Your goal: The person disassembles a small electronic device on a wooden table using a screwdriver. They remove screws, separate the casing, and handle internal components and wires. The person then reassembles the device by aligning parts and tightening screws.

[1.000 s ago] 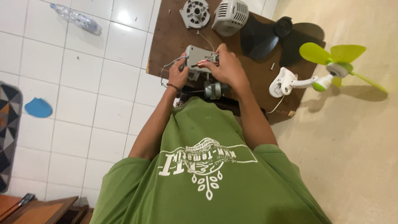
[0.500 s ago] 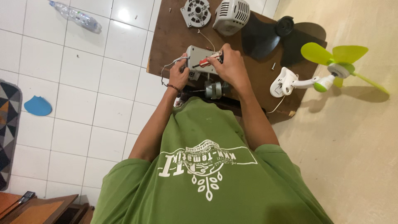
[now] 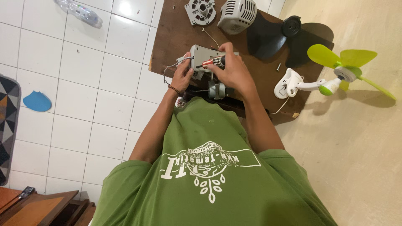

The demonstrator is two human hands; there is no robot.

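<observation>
My left hand (image 3: 182, 76), with a bracelet at the wrist, grips the left side of a grey plastic housing (image 3: 200, 54) with loose wires, held over a dark wooden board (image 3: 176, 37). My right hand (image 3: 235, 69) is closed around a screwdriver with a red and black handle (image 3: 211, 62). Its tip points left onto the face of the housing. A small metal motor (image 3: 216, 90) lies just below the hands, near my green shirt.
On the board lie a round metal motor plate (image 3: 201, 10), a grey vented motor cover (image 3: 237, 14) and a black fan blade (image 3: 289, 31). A small white and green fan (image 3: 335, 75) lies at right. A plastic bottle (image 3: 79, 11) and a blue lid (image 3: 37, 101) lie on the white tiles.
The right hand has turned, so the screwdriver's handle now shows against the housing. The left hand has shifted slightly along the housing's left side.
</observation>
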